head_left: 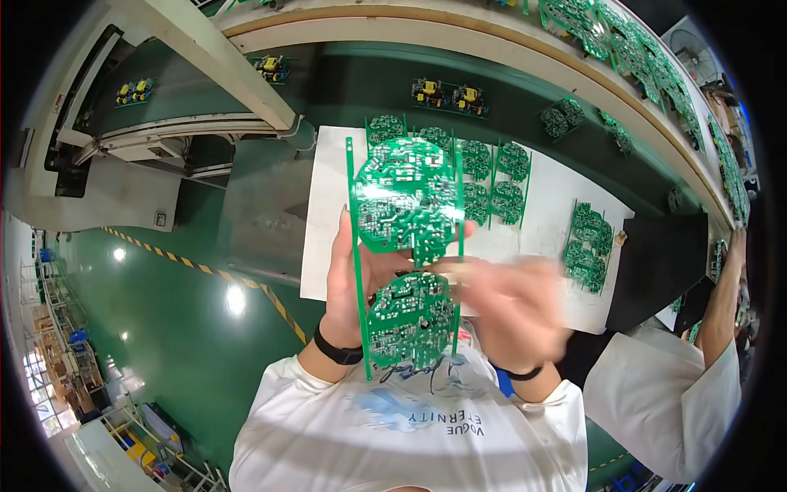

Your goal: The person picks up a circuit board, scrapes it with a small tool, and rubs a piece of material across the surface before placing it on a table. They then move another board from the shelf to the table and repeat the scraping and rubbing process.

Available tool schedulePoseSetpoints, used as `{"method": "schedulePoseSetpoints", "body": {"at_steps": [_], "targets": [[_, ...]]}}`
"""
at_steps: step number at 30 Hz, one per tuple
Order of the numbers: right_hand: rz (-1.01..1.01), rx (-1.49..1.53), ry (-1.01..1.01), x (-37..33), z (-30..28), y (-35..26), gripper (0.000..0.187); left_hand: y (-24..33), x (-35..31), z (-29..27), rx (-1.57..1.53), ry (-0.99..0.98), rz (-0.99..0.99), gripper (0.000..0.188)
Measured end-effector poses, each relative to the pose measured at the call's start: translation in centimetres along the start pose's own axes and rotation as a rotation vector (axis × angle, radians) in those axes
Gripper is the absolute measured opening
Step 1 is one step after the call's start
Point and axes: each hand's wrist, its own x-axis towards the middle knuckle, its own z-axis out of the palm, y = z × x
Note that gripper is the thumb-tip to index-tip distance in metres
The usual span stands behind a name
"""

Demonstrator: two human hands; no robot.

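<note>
A glossy green floor (164, 303) spreads to the left, and a dark green conveyor belt (357, 94) runs past the far edge of a white counter (545, 238). Beyond the counter's near right corner, a co-worker's white shirt (648, 402) and raised forearm (721, 303) show.

The held circuit board panel (410, 320) is lifted off the counter, in front of the person's chest and across the counter's near edge. It has two rounded green boards end to end between two narrow side rails, its component-dotted face toward the camera.

The right hand (520, 316) is blurred; its fingers reach the panel's right rail, around the gap between the two boards, and I cannot tell whether they pinch it or only touch it. The left hand (342, 283) grasps the panel from its left side, fingers passing behind it.

Similar panels (509, 197) lie in rows toward the counter's far edge, partly hidden by the held one; another panel (588, 246) lies near the right edge. On the belt sits a board with yellow components (449, 97). Black wristbands (338, 351) circle both wrists.
</note>
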Motion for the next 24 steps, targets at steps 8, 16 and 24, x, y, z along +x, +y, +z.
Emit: {"method": "schedulePoseSetpoints", "body": {"at_steps": [8,16,24], "targets": [[-0.215,0.01,-0.404,1.1,1.5,0.4,0.033,0.1,0.2,-0.3,-0.09,-0.029,0.005,0.077],[-0.273,-0.072,-0.341,2.0,-0.1,0.6,0.041,0.3,0.3,-0.4,-0.128,-0.008,-0.026,0.078],[-0.36,0.101,0.385,1.2,0.2,0.8,0.018,0.5,0.6,-0.7,-0.288,-0.08,-0.126,0.079]]}}
